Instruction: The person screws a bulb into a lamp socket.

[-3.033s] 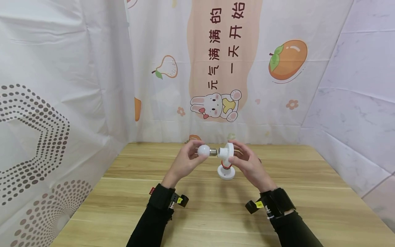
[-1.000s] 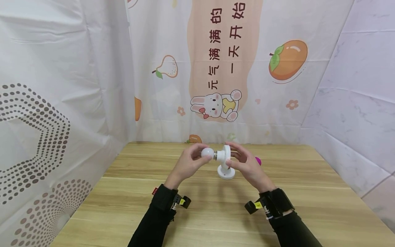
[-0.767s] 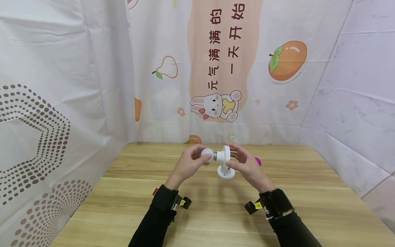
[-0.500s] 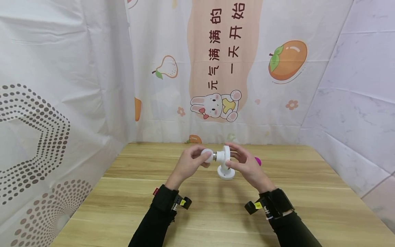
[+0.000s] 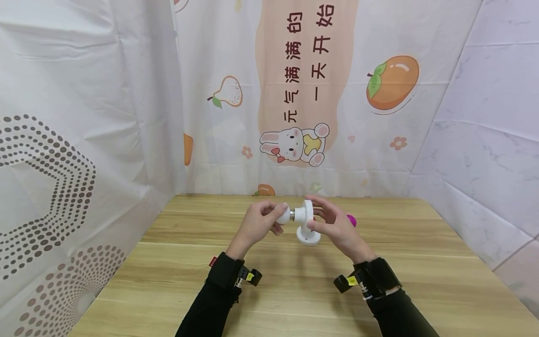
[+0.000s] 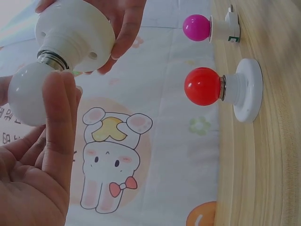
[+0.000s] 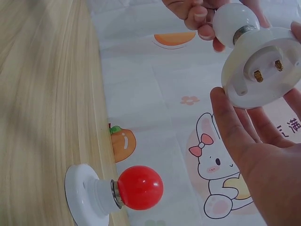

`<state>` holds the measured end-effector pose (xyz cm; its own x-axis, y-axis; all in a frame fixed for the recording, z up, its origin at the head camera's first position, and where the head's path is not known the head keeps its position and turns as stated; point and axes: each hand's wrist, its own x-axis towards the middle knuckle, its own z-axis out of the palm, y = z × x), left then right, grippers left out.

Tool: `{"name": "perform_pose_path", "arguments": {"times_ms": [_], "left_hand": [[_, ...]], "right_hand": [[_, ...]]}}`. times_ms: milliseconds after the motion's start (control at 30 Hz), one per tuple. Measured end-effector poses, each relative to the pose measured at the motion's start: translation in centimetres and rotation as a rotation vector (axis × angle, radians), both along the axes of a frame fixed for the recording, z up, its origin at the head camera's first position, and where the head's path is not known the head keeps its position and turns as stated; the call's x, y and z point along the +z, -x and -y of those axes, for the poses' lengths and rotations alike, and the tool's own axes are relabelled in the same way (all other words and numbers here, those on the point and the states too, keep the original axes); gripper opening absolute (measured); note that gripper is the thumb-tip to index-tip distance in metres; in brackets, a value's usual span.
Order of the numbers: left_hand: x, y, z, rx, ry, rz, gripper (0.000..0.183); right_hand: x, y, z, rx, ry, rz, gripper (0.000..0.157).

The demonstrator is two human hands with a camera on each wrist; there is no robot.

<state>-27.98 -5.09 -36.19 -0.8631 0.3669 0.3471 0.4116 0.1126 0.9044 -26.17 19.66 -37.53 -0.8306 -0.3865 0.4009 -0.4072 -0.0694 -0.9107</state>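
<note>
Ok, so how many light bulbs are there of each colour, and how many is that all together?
White light bulb: 1
Red light bulb: 1
Magenta light bulb: 1
Total: 3

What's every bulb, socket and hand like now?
White bulb, end in the held socket, some metal thread showing
Held socket, lifted, tipped on its side
Red bulb, upright in white base
White base, flat on the table
Pink bulb, fitted in white holder
White holder, on the table
Left hand, holds white bulb
Right hand, grips held socket
</note>
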Motion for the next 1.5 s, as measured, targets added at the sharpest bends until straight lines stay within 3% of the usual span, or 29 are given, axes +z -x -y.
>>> {"name": "perform_pose_path", "arguments": {"times_ms": [467, 867, 1033, 1233, 1500], "left_hand": [[-0.2, 0.0, -0.2, 0.044, 0.002, -0.001, 0.042], [-0.4, 0.0, -0.5, 0.035, -0.058, -0.139, 0.033], [-0.2, -0.1, 0.0, -0.047, -0.039, -0.157, 0.030], [0.0, 0.2, 1.1, -0.181, -0.023, -0.129, 0.050], [0.1, 0.5, 1.6, -0.192, -0.036, -0.137, 0.051]], "right_hand": [[0.0, -0.1, 0.1, -0.012, -0.010, 0.006, 0.062], [0.3, -0.3, 0.0, -0.023, -0.004, 0.030, 0.064], [0.2, -0.3, -0.1, -0.017, 0.013, 0.026, 0.062], [0.0, -0.1, -0.1, -0.022, 0.016, 0.019, 0.061], [0.2, -0.2, -0.2, -0.024, 0.004, 0.027, 0.061]]}}
